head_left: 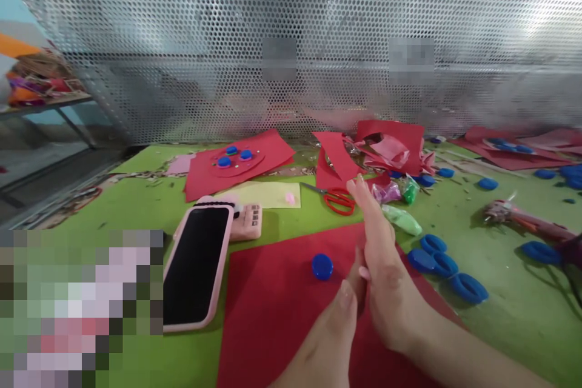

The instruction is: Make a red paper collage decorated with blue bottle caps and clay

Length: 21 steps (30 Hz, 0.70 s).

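The left hand (339,321) and the right hand (386,273) are together, palm facing palm, above the red sheet (261,306) on the desk (145,206). A small pink lump (364,273) shows at the edge of the gap between them, so it seems to be pressed between the two palms. The fingers of the right hand are straight and lie close together; those of the left hand are mostly hidden, and I cannot tell how they bend. The step in hand looks like rolling or pressing the lump into shape, and it seems to be soft clay.

The blue cap (322,267) lies alone on the red sheet, just to the left of the hands and apart from them. A second pink piece (290,198) rests on the yellow card (266,193) farther back, near the scissors (339,200).

The next move, as I judge it, calls for light, even pressure from both palms, then for parting them slowly so that the lump does not drop or stick to one side. Since it sits near the edge of the palms, it could slip out if they slide too far.
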{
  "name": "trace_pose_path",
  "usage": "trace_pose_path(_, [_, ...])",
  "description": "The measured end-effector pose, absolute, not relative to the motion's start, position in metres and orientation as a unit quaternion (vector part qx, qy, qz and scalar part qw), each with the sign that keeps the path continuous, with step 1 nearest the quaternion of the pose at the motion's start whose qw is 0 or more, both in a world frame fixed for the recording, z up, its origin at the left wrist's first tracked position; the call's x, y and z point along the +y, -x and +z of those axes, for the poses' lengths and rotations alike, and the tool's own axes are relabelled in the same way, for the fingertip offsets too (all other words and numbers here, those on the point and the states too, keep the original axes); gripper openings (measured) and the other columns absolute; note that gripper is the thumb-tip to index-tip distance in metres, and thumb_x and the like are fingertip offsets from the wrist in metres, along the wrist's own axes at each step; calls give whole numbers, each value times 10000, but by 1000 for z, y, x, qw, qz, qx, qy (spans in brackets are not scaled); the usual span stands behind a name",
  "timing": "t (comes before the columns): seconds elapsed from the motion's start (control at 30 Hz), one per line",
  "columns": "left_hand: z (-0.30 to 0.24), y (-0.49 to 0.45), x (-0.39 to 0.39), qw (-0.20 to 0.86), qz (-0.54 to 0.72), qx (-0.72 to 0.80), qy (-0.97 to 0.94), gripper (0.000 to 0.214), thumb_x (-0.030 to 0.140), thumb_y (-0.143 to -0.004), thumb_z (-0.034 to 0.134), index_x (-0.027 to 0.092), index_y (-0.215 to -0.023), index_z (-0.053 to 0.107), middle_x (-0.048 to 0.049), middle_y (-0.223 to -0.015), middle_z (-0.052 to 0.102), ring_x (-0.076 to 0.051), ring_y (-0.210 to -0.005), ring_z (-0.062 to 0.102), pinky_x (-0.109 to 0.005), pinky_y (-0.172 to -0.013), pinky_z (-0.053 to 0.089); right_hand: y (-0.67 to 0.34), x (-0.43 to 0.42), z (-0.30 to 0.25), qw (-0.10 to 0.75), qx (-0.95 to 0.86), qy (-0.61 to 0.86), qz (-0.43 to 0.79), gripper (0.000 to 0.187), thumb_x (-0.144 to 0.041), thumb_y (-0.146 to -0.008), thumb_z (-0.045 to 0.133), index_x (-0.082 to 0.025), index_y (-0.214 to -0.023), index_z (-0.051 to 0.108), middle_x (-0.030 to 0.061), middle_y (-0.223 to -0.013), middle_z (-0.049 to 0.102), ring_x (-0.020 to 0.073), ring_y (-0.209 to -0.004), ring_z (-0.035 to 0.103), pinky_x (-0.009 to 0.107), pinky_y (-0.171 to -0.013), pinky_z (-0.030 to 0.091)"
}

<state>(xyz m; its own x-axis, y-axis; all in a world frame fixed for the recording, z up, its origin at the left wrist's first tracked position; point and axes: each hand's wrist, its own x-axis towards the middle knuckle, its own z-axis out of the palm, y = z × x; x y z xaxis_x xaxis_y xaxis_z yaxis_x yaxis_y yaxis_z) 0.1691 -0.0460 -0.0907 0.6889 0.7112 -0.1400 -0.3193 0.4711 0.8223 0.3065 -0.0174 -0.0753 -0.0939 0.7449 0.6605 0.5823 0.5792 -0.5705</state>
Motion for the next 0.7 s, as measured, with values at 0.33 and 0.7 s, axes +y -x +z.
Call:
trace_pose_path(0.33, [-88,-184,-46,850,297,214,-378,903,769,-709,408,209,-1411,317,7,-1546,131,-261,-1409,-82,-416,-1140,-117,-308,-14,-84,476,-703,518,106,728,-688,-853,26,-307,-1472,68,25,-1513,230,332,-1394,127,622,-1053,235])
trace_pose_path(0.7, [-76,-183,-48,843,320,272,-337,928,763,-665,487,175,-1376,390,-38,-1531,209,-276,-1414,-56,-433,-1157,-39,-305,-17,-80,480,-686,536,103,625,-585,-923,84,-287,-1472,93,21,-1530,193,291,-1399,127,580,-1102,127])
